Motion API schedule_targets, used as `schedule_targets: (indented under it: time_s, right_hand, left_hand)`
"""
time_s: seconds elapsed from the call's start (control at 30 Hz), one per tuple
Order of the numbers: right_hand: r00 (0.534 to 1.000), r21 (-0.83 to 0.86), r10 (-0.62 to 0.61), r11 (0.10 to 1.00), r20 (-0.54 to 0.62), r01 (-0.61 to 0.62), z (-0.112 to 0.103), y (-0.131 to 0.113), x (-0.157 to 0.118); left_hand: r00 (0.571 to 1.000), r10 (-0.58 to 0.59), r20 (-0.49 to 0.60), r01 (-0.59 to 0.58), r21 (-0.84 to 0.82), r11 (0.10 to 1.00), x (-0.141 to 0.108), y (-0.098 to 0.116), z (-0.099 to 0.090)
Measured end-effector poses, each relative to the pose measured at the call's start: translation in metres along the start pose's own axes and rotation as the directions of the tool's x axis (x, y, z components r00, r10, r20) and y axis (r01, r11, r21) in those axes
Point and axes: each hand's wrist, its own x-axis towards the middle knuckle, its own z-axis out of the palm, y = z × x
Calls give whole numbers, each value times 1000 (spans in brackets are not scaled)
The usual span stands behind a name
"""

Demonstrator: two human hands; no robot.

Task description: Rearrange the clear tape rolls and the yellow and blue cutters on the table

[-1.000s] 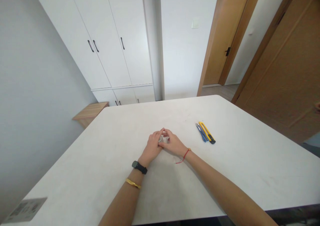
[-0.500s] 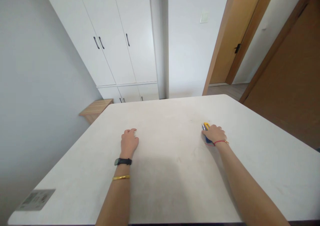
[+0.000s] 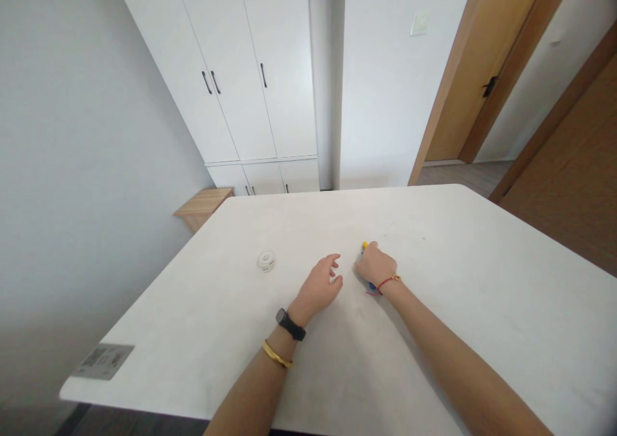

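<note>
The fingers (image 3: 333,258) of the left hand (image 3: 317,289) are loosely bent and parted, the thumb set away from the others, with nothing held between them. This hand is low over the white table (image 3: 231,333), pointing towards the right hand (image 3: 376,265), with a narrow gap between the two. The right hand is curled palm down, its fingers drawn in around a yellow cutter (image 3: 365,245) and a blue cutter (image 3: 373,287). Only a bit of yellow shows beyond the knuckles and a bit of blue beneath the wrist; the rest of both tools is hidden, so how the fingertips meet them cannot be told. Left of the left hand, and apart from it, a roll of clear tape (image 3: 265,265) lies on the table, touched by neither hand. The left wrist wears a black watch (image 3: 290,325) and, further up the forearm, a gold bangle (image 3: 277,354); the right wrist has a red string bracelet (image 3: 387,282). A grey label (image 3: 103,362) is on the table near its left corner. Beyond the table stand a white wardrobe (image 3: 284,114) with dark handles, a low wooden cabinet (image 3: 205,202) and a wooden door (image 3: 482,56).
</note>
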Motion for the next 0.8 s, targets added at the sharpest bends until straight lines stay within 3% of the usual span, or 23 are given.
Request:
schedule_targets:
  time_s: [0.07,0.13,0.2,0.33,0.37,0.43,0.53,0.8]
  right_hand:
    - [996,146,-83,986,44,76,6,-17,-3]
    - [984,304,-157,944,87,124,13,-36,-6]
    - [973,398,-211,904,95,158,20,-59,-9]
    - [961,459,-265,865,74,203,37,-113,-9]
    - [959,463,-272,862,74,208,41,-126,-8]
    - [955,468,-286,856,77,219,48,-149,-7]
    - [947,466,-307,853,89,233,57,-167,-8]
    - [934,398,-335,879,126,261,68,-160,-25]
  left_hand:
    - [998,0,-57,6,109,994,1,-2,-12]
    - [982,-52,-184,99,256,962,2,-8,-35]
    - [920,-174,-351,299,341,891,2,-19,-60]
    - [838,-338,-429,487,306,818,-3,-54,-93]
    - [832,-344,-436,489,284,825,-4,-65,-96]
    - [889,-281,-363,382,247,890,-6,-85,-99]
    - [932,-214,-294,285,224,932,-7,-108,-98]
    - [937,-148,-317,198,132,971,22,-131,-102]
